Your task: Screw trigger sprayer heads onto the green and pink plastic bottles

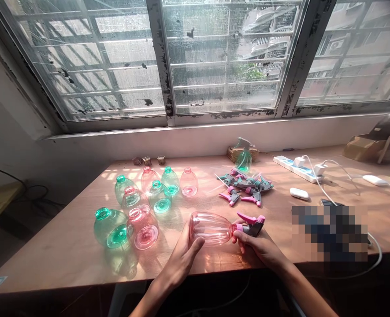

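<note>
A clear pink spray bottle [211,227] lies on its side near the front edge of the wooden table [82,246]. My left hand [183,255] is wrapped round its base. My right hand [259,246] grips the pink and grey trigger sprayer head [251,223] at the bottle's neck. Left of the hands lie several empty pink and green bottles [142,200] without heads. A pile of loose pink and grey trigger sprayers [246,187] lies behind the held bottle.
A green bottle with a sprayer [243,157] stands before a small box at the back. At the right are a white power strip [297,167] with plugs and cables, a white case [299,193], a cardboard box [366,147] and a blurred-out patch.
</note>
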The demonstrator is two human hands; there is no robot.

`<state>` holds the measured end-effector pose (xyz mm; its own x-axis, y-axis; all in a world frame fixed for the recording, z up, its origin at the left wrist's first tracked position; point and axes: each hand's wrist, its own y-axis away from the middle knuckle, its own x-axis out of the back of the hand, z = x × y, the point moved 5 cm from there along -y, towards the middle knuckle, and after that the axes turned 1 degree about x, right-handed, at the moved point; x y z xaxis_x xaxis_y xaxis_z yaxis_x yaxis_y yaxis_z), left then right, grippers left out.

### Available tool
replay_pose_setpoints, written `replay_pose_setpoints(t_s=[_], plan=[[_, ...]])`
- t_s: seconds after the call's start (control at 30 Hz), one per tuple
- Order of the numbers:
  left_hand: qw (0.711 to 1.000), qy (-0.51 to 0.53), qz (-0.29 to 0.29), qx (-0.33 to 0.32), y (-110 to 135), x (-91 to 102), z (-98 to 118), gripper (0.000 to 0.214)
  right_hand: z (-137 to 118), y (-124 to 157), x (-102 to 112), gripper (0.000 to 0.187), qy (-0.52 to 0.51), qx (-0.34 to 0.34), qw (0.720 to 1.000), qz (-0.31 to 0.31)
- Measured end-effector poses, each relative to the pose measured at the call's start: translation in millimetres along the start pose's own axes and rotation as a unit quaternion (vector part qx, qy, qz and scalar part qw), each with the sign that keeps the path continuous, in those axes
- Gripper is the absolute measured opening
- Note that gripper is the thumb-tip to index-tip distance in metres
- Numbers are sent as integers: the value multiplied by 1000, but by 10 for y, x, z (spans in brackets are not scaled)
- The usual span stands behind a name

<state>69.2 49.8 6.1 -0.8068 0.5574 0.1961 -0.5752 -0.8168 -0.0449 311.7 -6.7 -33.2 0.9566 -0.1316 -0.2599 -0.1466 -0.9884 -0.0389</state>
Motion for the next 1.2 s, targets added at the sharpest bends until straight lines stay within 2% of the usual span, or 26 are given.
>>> replay_pose_setpoints(t_s=[0.13,0.33,0.43,0.63,0.87,1.2], plan=[[1000,9,-7,4,8,-7,28,92,-12,1,-4,46,-6,2,1000,3],[1000,8,-10,0,-46,-31,-130,109,-62,-21,14,40,-14,19,1000,8],[1000,1,-7,-2,-56,-33,-172,107,-62,-30,21,39,-15,22,1000,8],[1000,0,-3,2,-24,-30,-147,111,-83,1,-13,40,-11,15,1000,6],[1000,0,1,11,-18,-24,-120,99,-96,24,-37,43,-8,8,1000,17],[1000,2,2,3,-32,-41,-105,96,-157,30,-60,44,11,10,1000,23]])
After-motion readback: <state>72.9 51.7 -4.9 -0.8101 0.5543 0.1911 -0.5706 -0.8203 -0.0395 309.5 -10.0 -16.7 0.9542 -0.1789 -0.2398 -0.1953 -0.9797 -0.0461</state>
